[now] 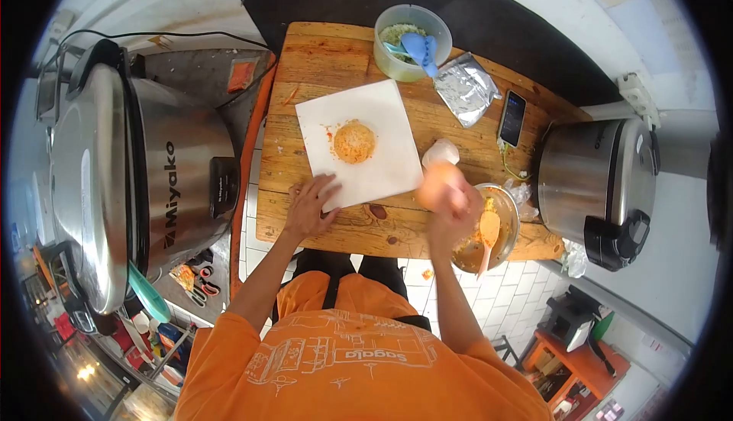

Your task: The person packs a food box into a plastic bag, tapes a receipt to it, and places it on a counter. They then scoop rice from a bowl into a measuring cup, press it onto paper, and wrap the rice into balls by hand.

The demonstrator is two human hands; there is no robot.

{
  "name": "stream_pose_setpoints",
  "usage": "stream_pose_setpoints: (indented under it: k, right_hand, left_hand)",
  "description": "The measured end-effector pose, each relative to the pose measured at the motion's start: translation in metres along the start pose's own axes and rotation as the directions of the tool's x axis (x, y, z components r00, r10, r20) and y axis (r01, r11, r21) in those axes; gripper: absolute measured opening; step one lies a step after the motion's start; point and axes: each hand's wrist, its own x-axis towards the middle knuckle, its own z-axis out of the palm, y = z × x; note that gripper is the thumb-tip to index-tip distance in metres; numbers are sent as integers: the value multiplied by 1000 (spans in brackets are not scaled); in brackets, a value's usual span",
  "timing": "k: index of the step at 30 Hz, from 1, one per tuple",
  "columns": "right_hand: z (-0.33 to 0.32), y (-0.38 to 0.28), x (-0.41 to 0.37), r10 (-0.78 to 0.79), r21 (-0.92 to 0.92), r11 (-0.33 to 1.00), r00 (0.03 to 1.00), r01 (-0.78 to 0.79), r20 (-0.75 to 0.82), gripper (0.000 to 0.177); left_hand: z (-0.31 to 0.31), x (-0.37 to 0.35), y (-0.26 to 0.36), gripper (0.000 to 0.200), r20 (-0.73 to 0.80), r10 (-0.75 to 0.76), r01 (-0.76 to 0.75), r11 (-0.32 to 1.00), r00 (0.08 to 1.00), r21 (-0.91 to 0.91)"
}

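A round mound of orange rice point(354, 141) lies on a sheet of white paper point(389, 108) on the wooden table. My left hand point(311, 207) rests with its fingers spread at the paper's lower left edge. Right of the paper, my right hand point(454, 211) is blurred by motion and holds a round, orange-pink bowl-like object point(440, 184). Just above that object sits a white rounded thing point(443, 151). Beside my right hand is a metal bowl point(510, 241) of orange and yellow food, with a wooden spoon point(489, 230) in it.
A clear tub point(388, 66) with a blue scoop point(418, 48) stands at the back. Near it lie a foil packet point(467, 89) and a phone point(512, 118). Large rice cookers stand at the left point(179, 161) and the right point(580, 161). A plastic bag point(521, 194) touches the bowl area.
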Motion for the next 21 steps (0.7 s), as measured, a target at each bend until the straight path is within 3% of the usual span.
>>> stream_pose_setpoints:
  k: [1,2,3,5,7,8,9,10,11,12,13,15,16,18,19,21]
  right_hand:
    - [-38,-10,-2,174,-1,985,979,-175,-105,27]
    - [-78,6,-1,54,-394,912,984,-119,-172,30]
    - [-108,33,-4,23,-490,861,975,-132,-222,34]
    - [-144,50,-4,188,-558,792,968,-250,-167,37]
    - [-153,51,-4,251,-618,738,960,-270,-120,36]
    - [-147,42,3,17,-707,707,999,-37,-36,35]
    - [-139,34,7,-202,-768,612,976,186,76,33]
    - [-116,25,6,-176,-524,836,984,161,21,26]
    - [-93,-3,8,-147,-537,824,984,180,104,21]
    - [-70,-7,11,144,-263,964,925,-50,352,19]
    - [-49,19,6,118,-217,976,812,11,572,26]
    - [-9,43,9,-155,-236,849,650,473,744,28]
    - [1,55,14,-151,-239,849,650,471,745,28]
    - [17,74,22,-268,-152,695,449,703,852,29]
    - [22,83,27,-268,-150,695,447,703,853,29]
    - [23,97,37,-279,-49,629,284,776,917,26]
  left_hand:
    - [6,-4,-3,54,-58,106,-109,993,993,-49]
    - [13,-10,-5,39,-122,202,-215,972,972,-97]
    - [17,-9,-11,39,-111,207,-220,969,972,-113]
    - [21,-2,-22,20,-198,244,-282,940,949,-194]
    - [24,6,-21,19,-255,243,-308,916,936,-258]
    - [25,10,-20,19,-320,221,-322,894,921,-312]
    - [26,11,-19,19,-311,228,-327,891,923,-316]
    - [26,10,-18,18,-300,220,-312,901,928,-302]
    - [27,11,-17,18,-294,212,-298,910,932,-287]
    - [29,13,-16,18,-291,221,-306,907,931,-289]
    - [30,14,-16,17,-302,224,-306,916,927,-259]
    - [33,13,-16,17,-307,227,-304,923,924,-234]
    - [33,13,-16,18,-303,229,-306,922,925,-236]
    - [32,12,-18,19,-298,226,-302,923,927,-239]
    - [32,13,-18,19,-296,218,-295,924,930,-245]
    - [33,11,-19,18,-292,198,-277,925,936,-261]
